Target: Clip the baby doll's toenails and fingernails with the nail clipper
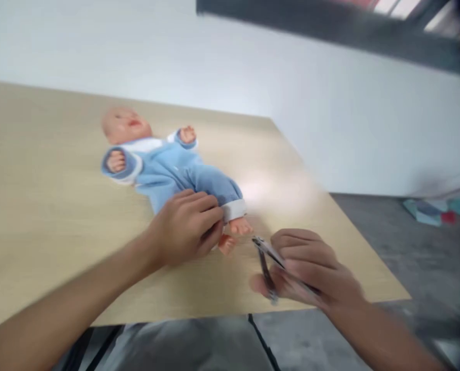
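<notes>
Covering one leg of the doll (pixel 164 157), the left hand (pixel 191 224) is bent around it and hides most of this leg, so how firmly it holds cannot be told. The right hand (pixel 317 263) has its fingers closed on a metal nail clipper (pixel 270 252), blurred, its lever spread from the body, its tip just beside the doll's feet (pixel 240 225). The doll lies face up on the table (pixel 52 216), before a pale wall (pixel 330 113), while blurred teal objects (pixel 425 212) on the floor (pixel 388 237) are partly cut off at right.

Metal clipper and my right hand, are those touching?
Touching: the head view shows the right hand holding the metal clipper between thumb and fingers.
</notes>
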The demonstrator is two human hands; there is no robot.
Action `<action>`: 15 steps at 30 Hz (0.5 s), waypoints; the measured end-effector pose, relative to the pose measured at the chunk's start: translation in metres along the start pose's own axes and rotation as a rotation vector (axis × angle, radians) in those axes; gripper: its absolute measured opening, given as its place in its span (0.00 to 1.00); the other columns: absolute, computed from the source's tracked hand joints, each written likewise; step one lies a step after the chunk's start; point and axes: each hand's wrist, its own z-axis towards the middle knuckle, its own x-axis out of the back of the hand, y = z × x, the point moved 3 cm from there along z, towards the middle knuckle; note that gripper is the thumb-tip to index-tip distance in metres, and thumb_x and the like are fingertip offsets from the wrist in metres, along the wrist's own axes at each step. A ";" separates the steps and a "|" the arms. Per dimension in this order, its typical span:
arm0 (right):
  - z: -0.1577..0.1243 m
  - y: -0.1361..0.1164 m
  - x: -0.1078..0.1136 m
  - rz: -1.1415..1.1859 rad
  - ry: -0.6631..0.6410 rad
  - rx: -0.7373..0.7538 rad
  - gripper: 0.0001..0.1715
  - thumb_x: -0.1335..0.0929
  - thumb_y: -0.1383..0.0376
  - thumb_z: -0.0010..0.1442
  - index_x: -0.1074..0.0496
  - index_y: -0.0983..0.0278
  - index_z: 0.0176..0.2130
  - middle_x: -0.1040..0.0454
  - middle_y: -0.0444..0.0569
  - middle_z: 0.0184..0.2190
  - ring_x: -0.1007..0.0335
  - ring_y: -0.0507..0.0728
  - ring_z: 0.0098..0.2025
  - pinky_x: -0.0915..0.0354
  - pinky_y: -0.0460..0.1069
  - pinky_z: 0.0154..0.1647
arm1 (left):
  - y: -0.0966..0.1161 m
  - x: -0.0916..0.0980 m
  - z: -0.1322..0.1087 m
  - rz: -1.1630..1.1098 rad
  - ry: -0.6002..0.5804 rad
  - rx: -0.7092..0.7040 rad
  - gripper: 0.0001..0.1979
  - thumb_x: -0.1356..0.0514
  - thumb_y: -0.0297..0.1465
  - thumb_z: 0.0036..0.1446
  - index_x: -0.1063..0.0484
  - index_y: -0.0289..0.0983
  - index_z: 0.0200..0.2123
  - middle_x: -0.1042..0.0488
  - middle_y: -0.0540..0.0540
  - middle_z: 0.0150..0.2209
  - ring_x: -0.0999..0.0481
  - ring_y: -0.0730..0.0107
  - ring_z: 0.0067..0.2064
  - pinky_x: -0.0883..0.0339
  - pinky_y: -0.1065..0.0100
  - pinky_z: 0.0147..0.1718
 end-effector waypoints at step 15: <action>0.023 -0.007 -0.018 -0.116 0.188 0.292 0.08 0.30 0.63 0.68 0.28 0.67 0.40 0.26 0.44 0.34 0.29 0.50 0.30 0.27 0.47 0.32 | 0.007 0.003 0.002 0.071 -0.039 -0.035 0.11 0.41 0.33 0.64 0.32 0.35 0.29 0.31 0.51 0.28 0.31 0.71 0.31 0.35 0.67 0.34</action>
